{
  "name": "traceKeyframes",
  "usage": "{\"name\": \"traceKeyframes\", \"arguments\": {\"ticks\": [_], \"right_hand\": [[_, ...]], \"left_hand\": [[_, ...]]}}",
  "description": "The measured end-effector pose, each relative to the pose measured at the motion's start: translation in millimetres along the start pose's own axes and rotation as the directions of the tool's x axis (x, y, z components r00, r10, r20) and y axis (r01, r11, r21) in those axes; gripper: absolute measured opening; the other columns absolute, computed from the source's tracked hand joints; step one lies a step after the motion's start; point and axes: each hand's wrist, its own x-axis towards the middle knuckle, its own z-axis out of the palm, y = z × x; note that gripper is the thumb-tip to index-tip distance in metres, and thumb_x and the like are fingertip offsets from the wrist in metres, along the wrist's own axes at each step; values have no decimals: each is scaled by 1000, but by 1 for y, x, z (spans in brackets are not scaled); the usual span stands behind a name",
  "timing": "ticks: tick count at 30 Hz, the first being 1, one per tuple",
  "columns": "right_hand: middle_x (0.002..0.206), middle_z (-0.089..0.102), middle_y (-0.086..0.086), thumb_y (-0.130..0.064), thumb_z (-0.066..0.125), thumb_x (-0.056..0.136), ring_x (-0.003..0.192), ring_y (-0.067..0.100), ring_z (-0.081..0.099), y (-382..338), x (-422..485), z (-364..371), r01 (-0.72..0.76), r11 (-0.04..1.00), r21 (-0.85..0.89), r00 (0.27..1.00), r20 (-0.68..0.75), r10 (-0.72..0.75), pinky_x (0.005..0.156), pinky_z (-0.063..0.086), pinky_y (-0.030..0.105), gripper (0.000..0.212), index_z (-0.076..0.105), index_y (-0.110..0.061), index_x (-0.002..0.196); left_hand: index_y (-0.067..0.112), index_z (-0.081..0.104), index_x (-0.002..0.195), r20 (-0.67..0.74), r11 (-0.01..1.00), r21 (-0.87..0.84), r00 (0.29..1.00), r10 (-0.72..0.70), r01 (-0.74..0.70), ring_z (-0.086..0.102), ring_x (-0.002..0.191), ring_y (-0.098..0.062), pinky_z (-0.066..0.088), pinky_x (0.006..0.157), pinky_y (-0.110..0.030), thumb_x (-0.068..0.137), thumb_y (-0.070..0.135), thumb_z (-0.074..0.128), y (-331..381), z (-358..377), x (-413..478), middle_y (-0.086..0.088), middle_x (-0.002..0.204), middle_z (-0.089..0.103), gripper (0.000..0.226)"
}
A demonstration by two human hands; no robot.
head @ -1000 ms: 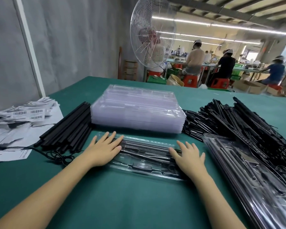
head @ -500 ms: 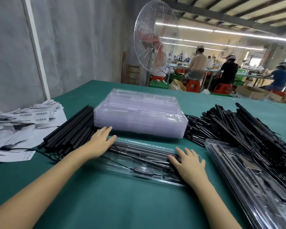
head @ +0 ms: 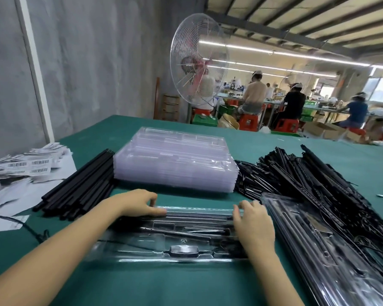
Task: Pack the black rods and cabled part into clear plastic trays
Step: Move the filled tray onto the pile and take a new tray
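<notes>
A clear plastic tray (head: 142,250) lies on the green table right before me, with black rods and a cabled part (head: 184,250) inside it. My left hand (head: 137,204) pinches the tray's far left rim between thumb and curled fingers. At the far right rim, my right hand (head: 252,224) has its fingers curled over the edge. A stack of empty clear trays (head: 175,164) stands just behind. Loose black rods (head: 80,191) lie to the left and a heap of black cabled parts (head: 307,177) to the right.
Filled clear trays (head: 323,257) lie stacked at my right, next to the heap. Barcode labels and papers (head: 27,168) cover the table's left side, with a thin black cable (head: 31,228) near them. A standing fan (head: 197,69) and seated workers are beyond the far edge.
Both hands have gone from lying flat on the tray's ends to its far rim, fingers now curled on the edge. My view has tilted slightly upward.
</notes>
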Motion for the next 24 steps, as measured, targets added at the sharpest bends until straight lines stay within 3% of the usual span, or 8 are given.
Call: {"name": "traceKeyframes", "arguments": {"ticks": [3,6,9,12,16,19,21,24], "right_hand": [[126,50,13,-43,33,97,115,32,43,8,-2,-7,-211,976,-44,961,173,216,89,39,36,42,48,-12,123],[120,55,19,-41,36,98,109,34,47,14,2,-8,-246,966,81,934,287,214,83,39,37,41,42,-7,119],[110,61,17,-29,45,96,83,25,52,17,7,-12,-318,844,432,943,234,236,68,38,30,33,48,-6,119],[97,62,5,-21,47,95,66,16,56,22,11,-12,-321,707,630,946,182,267,58,44,28,27,50,-15,121],[94,64,3,-13,48,92,78,18,67,23,16,-7,-286,556,780,948,148,280,74,57,47,18,49,-24,106],[96,64,5,-11,49,92,77,19,68,25,16,-1,-270,476,837,945,135,297,64,58,43,17,50,-23,103],[98,64,8,-11,50,91,77,22,67,28,17,2,-243,465,851,944,97,316,63,57,40,14,53,-22,100],[95,65,6,-11,50,91,74,23,68,28,18,3,-212,431,877,944,69,323,56,55,36,12,56,-22,91]], "left_hand": [[23,45,70,-27,997,-81,1000,-11,9,44,64,-9,36,62,-26,77,74,51,-1,0,1,10,70,50,52],[22,40,67,-91,992,-119,996,21,-32,39,60,-9,32,58,-26,86,63,51,1,-13,2,9,67,45,46],[20,40,67,-83,994,-105,996,23,-31,38,60,-10,30,57,-26,90,57,51,6,-25,0,8,67,44,44],[18,39,69,-196,980,-185,980,31,-68,39,61,-12,31,59,-28,91,50,53,6,-36,-5,7,67,47,41],[17,43,74,-335,959,-263,942,9,-103,54,68,-17,39,64,-30,93,42,53,9,-57,-8,2,72,65,33],[27,51,80,-365,966,-226,930,37,-127,59,66,-10,40,59,-28,84,58,51,13,-61,-12,7,68,65,32],[33,60,77,-381,964,-211,922,72,-162,54,52,2,36,52,-23,70,70,49,15,-63,-17,13,54,61,39],[18,59,54,-354,963,-190,928,117,-194,35,38,-8,25,44,-17,60,76,51,17,-67,-18,9,39,40,59]]}}
